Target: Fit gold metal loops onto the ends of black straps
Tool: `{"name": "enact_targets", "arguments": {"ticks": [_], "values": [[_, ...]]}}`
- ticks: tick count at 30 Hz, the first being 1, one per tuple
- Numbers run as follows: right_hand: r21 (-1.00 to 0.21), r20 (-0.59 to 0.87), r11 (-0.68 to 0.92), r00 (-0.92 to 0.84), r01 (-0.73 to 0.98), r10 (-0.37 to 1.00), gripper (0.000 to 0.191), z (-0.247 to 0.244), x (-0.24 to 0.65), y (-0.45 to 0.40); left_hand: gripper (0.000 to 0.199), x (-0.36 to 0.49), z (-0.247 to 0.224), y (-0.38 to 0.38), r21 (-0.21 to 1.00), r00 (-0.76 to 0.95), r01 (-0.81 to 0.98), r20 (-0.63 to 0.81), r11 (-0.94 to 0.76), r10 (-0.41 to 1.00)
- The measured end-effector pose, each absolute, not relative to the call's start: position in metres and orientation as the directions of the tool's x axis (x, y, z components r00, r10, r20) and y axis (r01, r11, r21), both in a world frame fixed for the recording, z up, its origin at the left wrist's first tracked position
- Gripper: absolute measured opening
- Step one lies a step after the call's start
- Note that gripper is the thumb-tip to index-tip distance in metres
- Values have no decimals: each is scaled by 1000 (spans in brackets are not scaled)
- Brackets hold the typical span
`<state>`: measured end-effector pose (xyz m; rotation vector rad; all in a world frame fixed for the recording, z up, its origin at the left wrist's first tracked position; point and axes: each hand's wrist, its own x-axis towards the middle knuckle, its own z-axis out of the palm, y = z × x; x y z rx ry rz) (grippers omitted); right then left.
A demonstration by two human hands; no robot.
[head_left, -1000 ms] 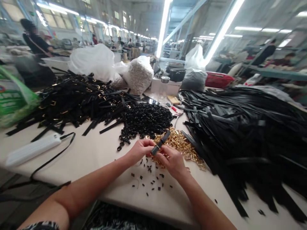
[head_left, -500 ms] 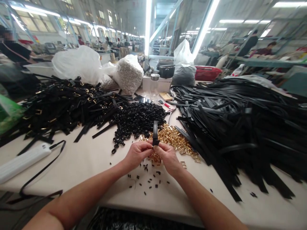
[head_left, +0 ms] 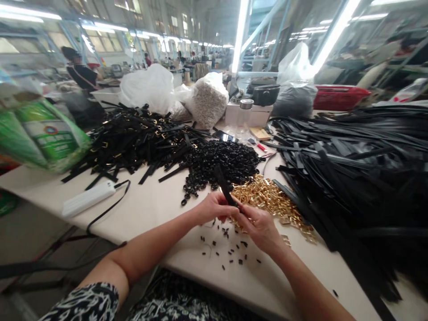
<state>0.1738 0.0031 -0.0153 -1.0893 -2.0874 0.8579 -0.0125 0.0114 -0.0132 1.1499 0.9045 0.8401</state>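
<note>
Between my two hands a short black strap [head_left: 222, 182] slants up and to the left. My left hand [head_left: 214, 207] pinches it near its lower end. Closed at that same end is my right hand [head_left: 259, 223], its fingertips meeting the left ones; whether a buckle sits between them is hidden. Gold buckles [head_left: 267, 194] lie heaped just beyond my right hand. A mound of small black loops [head_left: 224, 161] rises behind the hands. Small black bits [head_left: 240, 261] are scattered on the pale table below them.
Straps with gold buckles [head_left: 133, 142] pile up at the left, long black straps [head_left: 351, 178] at the right. A white power strip [head_left: 88, 198] with a cord and a green plastic package [head_left: 50, 133] stand left. White bags [head_left: 209, 100], a glass jar [head_left: 245, 113] and a red basket [head_left: 341, 97] line the back.
My view has swung left, so the table's things sit further right. The strap has gone from upright to leaning left, and both hands still grip it.
</note>
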Motion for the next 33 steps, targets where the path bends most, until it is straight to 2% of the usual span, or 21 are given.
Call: {"name": "enact_targets", "arguments": {"ticks": [3, 6, 11, 13, 15, 18, 21, 23, 27, 30, 33], "values": [[-916, 84, 264, -497, 304, 864, 29, -18, 173, 5, 38, -14, -12, 13, 956, 408, -154, -169, 250, 897], [-967, -4, 123, -502, 221, 865, 33, -19, 173, 5, 33, -15, -12, 13, 929, 438, -203, -195, 308, 877], [-949, 26, 153, -415, 277, 910, 30, -18, 174, 4, 32, -18, -11, 16, 873, 407, -333, -209, 357, 889], [-936, 62, 191, -395, 297, 916, 29, -17, 174, 4, 36, -22, -9, 20, 890, 401, -311, -195, 333, 895], [-915, 101, 235, -379, 327, 920, 29, -17, 175, 6, 38, -30, -5, 24, 937, 356, -227, -174, 266, 918], [-885, 157, 284, -340, 369, 927, 31, -16, 178, 9, 29, -55, 8, 29, 995, 194, -15, -98, 103, 976], [-870, 211, 318, -300, 376, 930, 30, -14, 180, 13, 24, -90, 28, 30, 971, 102, 237, -21, -3, 995], [-867, 228, 329, -288, 374, 930, 29, -13, 180, 14, 19, -113, 37, 26, 901, 116, 430, 2, -52, 993], [-834, 262, 371, -299, 409, 918, 30, -15, 179, 14, 9, -139, 31, 14, 633, 225, 756, -11, -167, 974], [-812, 275, 387, -300, 436, 914, 30, -20, 179, 15, 11, -142, 13, 7, 535, 290, 807, 7, -249, 957], [-811, 261, 379, -303, 445, 916, 29, -25, 179, 17, 11, -139, -3, 7, 547, 217, 813, 29, -198, 976]]}}
